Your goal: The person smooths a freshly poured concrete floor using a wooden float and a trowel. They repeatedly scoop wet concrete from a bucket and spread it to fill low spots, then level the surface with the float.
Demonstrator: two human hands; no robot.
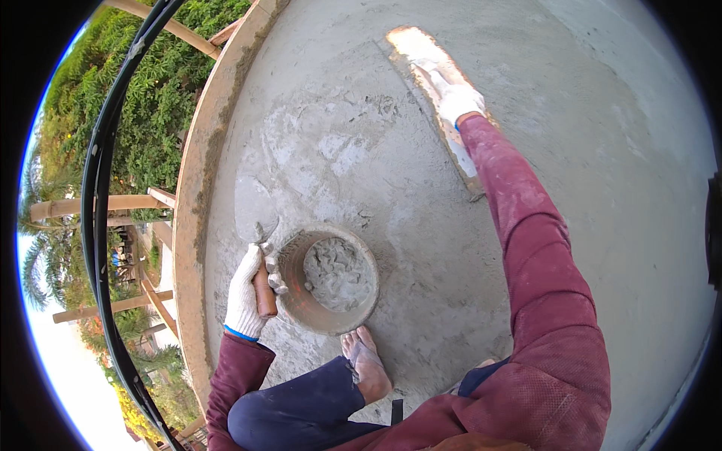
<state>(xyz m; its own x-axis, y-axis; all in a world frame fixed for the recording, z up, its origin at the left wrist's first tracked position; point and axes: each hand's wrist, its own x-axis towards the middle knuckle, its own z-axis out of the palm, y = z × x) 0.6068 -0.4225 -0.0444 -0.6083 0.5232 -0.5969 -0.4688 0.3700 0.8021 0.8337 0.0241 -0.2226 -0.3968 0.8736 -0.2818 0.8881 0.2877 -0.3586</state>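
Note:
My left hand [244, 295], in a white knit glove with a blue cuff, is wrapped round the brown handle of a trowel [265, 292]. The trowel's grey blade lies toward the wet cement surface beyond the hand and blends into it. Right beside that hand stands a round bucket [295, 289] with wet mortar [338, 272] inside. Farther off, my outstretched right arm ends in a gloved right hand [459, 99] closed on a long float [465, 159]. The float rests along the grey cement [436, 248]; its grip is mostly hidden by the glove.
Along the left runs a curved board edge [197, 195], with wooden poles [113, 204] and greenery [158, 105] beyond it. Black cables [96, 180] hang outside that edge. My bare foot [366, 361] is on the cement next to the bucket.

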